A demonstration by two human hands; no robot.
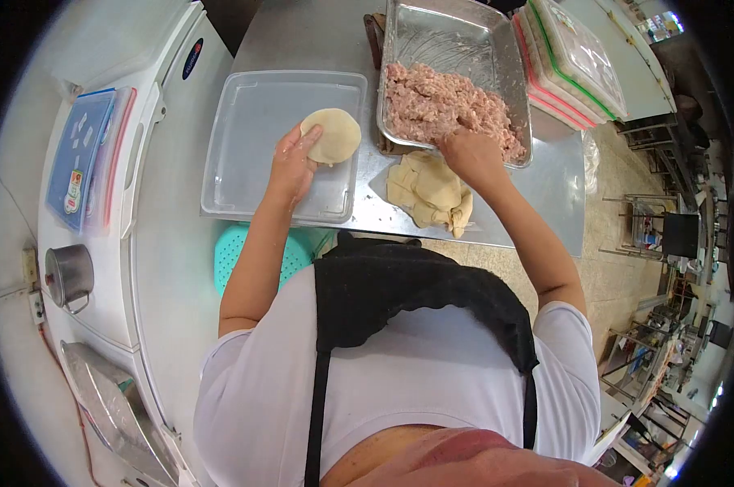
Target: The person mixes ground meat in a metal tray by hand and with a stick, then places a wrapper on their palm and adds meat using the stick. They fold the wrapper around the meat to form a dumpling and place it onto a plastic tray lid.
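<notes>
Steel table carries a metal tray of minced meat; left of the tray, over a clear plastic container, the left hand grips a round dough disc; the right hand reaches into the meat at the tray's near edge, fingers hidden, so I cannot tell its grip; a dough pile lies just beside that edge

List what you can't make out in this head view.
All in the head view:
1. Right hand: fingertips sunk in the minced meat, so any scoop is hidden.
2. Left hand: fingers hidden under the dough disc.
3. Lidded boxes: contents blurred near the fisheye edge.
4. Blue lid: sticker too small to read.
</notes>
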